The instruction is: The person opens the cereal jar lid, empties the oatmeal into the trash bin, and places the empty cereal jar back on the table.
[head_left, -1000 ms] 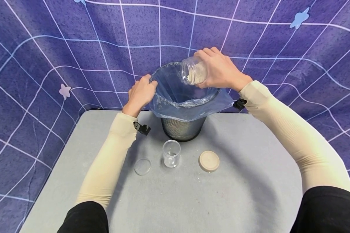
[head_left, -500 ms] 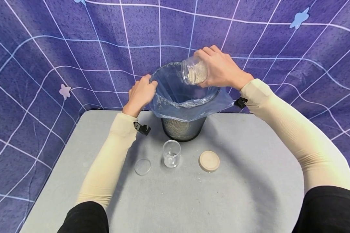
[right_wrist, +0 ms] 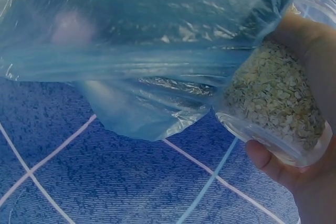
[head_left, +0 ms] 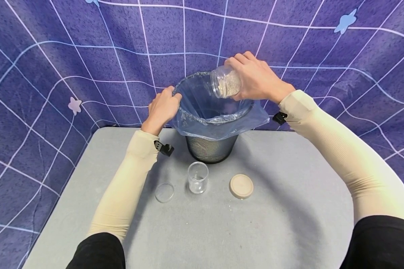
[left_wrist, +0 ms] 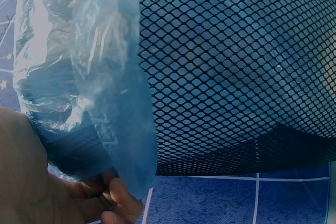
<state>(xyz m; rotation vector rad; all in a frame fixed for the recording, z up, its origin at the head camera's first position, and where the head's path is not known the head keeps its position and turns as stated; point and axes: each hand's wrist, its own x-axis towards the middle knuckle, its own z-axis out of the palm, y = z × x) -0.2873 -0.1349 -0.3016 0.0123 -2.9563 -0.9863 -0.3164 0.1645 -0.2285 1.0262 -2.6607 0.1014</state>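
Observation:
My left hand (head_left: 163,108) grips the left rim of a black mesh trash can (head_left: 211,149), fingers curled around its blue plastic liner (head_left: 219,131). In the left wrist view, the fingertips (left_wrist: 123,200) lie beneath the liner's folded-over edge. My right hand (head_left: 258,80) holds a clear jar (head_left: 219,83) on its side above the right part of the can's opening, mouth toward the left. Pale flakes like oats (right_wrist: 275,90) fill much of the jar, as the right wrist view shows. Part of the jar is hidden behind the hand and the liner.
On the grey table (head_left: 202,239) in front of the can stands an upright clear cup (head_left: 198,179). A clear round lid (head_left: 164,192) lies left of it, a beige lid (head_left: 241,186) right of it. A purple gridded curtain (head_left: 202,30) hangs close behind.
My right hand and the jar have shifted slightly right and up, the jar still on its side. The left hand stays at the rim.

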